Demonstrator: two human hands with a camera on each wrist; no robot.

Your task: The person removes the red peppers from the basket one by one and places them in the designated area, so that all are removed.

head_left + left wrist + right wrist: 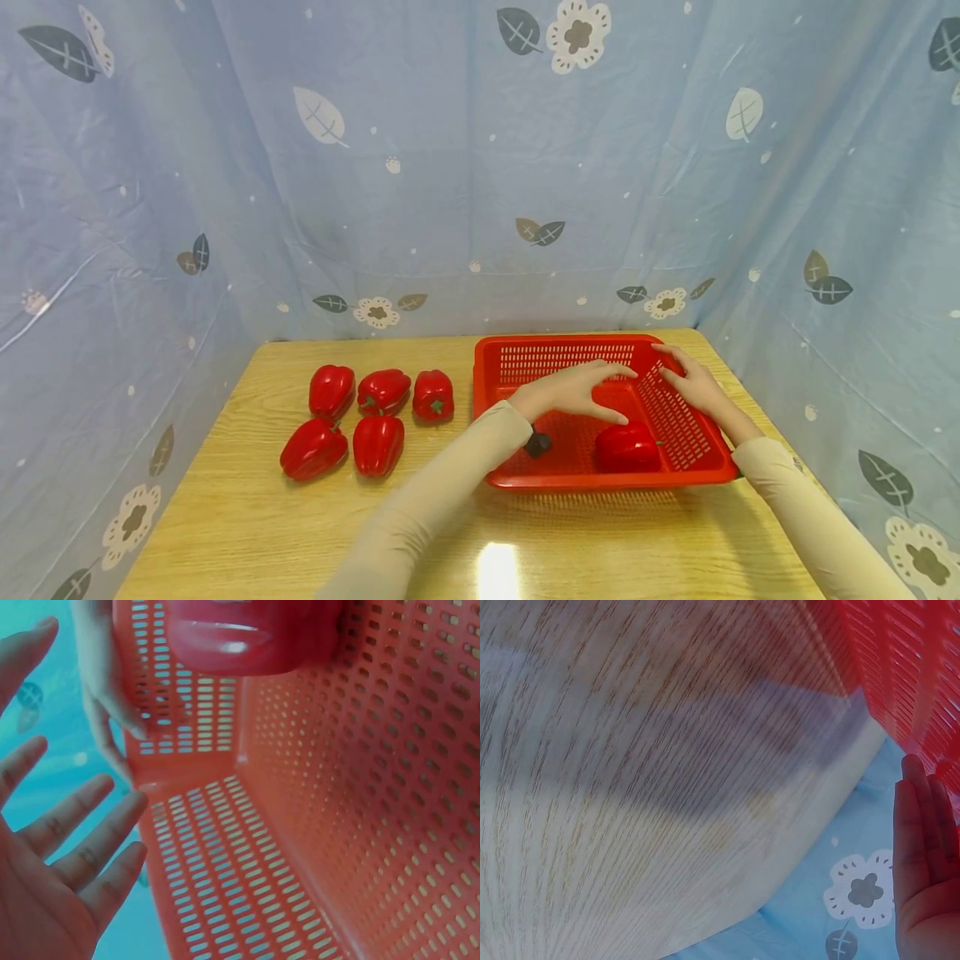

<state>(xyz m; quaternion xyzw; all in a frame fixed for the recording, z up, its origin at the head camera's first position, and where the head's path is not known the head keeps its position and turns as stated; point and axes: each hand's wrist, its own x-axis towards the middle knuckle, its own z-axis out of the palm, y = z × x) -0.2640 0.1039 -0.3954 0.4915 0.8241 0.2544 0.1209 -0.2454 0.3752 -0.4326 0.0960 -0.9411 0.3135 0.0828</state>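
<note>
A red bell pepper (pixel 628 448) lies inside the red slotted basket (pixel 600 481), towards its front right. My left hand (pixel 566 392) hovers over the basket with its fingers spread and nothing held; its fingertips are above and behind the pepper. The left wrist view shows the spread left fingers (pixel 90 855) apart from the pepper (pixel 240 637). At the basket's right side is my right hand (pixel 697 390), its fingers extended along the rim. In the right wrist view those fingers (pixel 907 825) look straight beside the basket wall (pixel 907 675). Contact there is hard to judge.
Several red bell peppers (pixel 378 446) lie in a group on the wooden table (pixel 262 533), left of the basket. Blue patterned curtains (pixel 450 208) enclose the table at the back and both sides. A small black item (pixel 537 442) shows beneath the left wrist.
</note>
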